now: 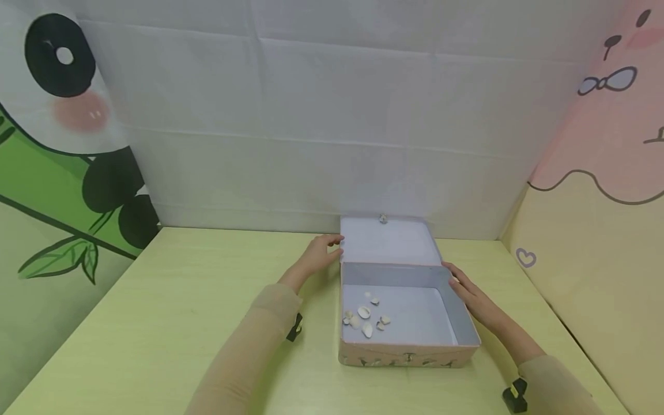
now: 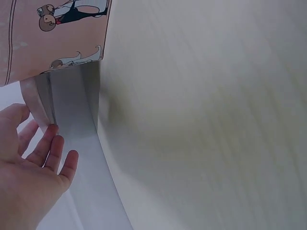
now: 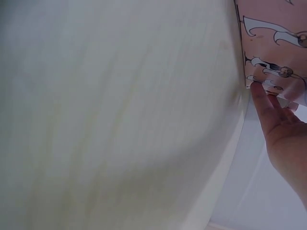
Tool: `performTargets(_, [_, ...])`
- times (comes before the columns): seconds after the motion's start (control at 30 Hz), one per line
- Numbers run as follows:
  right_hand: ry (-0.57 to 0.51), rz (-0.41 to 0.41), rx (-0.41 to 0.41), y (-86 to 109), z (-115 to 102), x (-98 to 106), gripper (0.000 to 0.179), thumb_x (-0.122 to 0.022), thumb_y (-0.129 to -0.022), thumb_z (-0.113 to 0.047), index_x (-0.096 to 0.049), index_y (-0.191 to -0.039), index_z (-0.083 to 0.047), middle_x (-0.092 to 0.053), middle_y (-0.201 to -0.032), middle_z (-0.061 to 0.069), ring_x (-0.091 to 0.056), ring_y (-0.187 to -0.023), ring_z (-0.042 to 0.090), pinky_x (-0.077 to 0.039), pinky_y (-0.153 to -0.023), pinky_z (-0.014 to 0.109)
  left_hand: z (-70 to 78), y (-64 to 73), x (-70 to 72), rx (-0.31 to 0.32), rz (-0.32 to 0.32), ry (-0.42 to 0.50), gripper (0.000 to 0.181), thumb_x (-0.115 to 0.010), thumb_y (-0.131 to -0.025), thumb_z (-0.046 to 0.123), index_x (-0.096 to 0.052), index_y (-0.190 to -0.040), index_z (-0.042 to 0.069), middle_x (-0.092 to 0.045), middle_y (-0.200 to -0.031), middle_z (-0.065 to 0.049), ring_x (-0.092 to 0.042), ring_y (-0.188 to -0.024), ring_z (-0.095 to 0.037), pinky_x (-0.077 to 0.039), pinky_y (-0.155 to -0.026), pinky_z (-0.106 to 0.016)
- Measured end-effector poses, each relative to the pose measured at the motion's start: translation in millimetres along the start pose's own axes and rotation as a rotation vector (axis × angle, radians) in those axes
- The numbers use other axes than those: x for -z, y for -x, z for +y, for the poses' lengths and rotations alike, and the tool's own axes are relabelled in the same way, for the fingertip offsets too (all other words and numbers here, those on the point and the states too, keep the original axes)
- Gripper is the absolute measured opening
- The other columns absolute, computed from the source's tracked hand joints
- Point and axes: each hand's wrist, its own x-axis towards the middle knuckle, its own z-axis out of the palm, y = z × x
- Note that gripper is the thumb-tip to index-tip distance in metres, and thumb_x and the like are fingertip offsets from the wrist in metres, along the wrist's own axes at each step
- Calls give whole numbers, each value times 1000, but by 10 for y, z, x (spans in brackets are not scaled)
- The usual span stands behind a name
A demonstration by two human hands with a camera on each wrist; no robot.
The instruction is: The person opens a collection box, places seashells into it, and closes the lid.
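A pink cardboard box with printed figures stands on the table, its lid raised and tilted back. Several small white and cream seashells lie at the left of its pale floor. My left hand holds the lid's left edge between thumb and fingers; in the left wrist view this hand is curled around that edge. On the other side, my right hand rests against the box's right wall near the back corner. Its fingers lie fairly straight along the printed side in the right wrist view.
The pale yellow table spreads wide to the left of the box. A white cloth backdrop hangs behind it, close to the lid. Cartoon panels stand at both sides. A metal clasp is on the box front.
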Motion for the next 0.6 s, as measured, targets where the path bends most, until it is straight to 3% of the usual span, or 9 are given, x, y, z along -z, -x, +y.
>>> performTargets(0.3, [-26, 3, 31, 16, -27, 9, 56, -29, -104, -24, -2, -152, -13, -4, -153, 27, -15, -135, 53, -26, -99, 69, 6, -8, -4, -32, 33, 26, 40, -61, -91, 13, -55, -129, 1, -59, -125, -15, -54, -115, -30, -42, -101, -42])
performTargets(0.6, [-42, 5, 5, 2, 19, 16, 56, -28, -104, -27, -3, -151, -6, -11, -151, 31, -22, -133, 50, -30, -100, 62, 26, 10, -7, -50, 87, 18, 42, -63, -90, 13, -55, -130, 4, -57, -129, -12, -51, -119, -28, -39, -104, -42])
